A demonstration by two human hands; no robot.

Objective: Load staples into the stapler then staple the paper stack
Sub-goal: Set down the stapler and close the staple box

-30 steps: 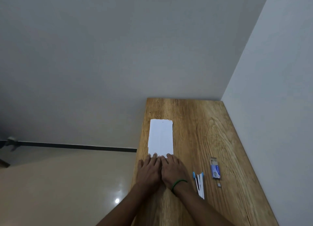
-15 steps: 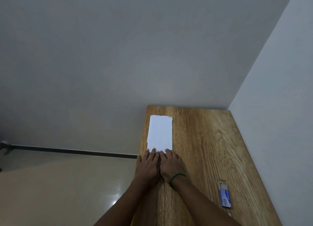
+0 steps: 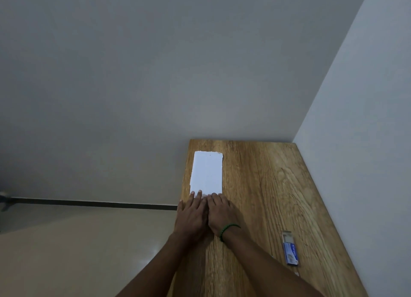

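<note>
Just the one view here: a wide-angle cam on the person's head, tilted forward and down along the long wood-grain tabletop (image 3: pixel 266 185). The table only fills the lower right of the frame, while the plain grey wall (image 3: pixel 155 74) takes the whole upper half and the glossy beige floor (image 3: pixel 66 252) the lower left. It sits close in, with both forearms running up from the bottom edge to the left hand (image 3: pixel 192 216) and right hand (image 3: pixel 222 214) at low centre.

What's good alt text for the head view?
The left hand and right hand lie flat together on a wooden table, fingers touching the near edge of a paper stack. A blue staple box lies farther right.
</note>
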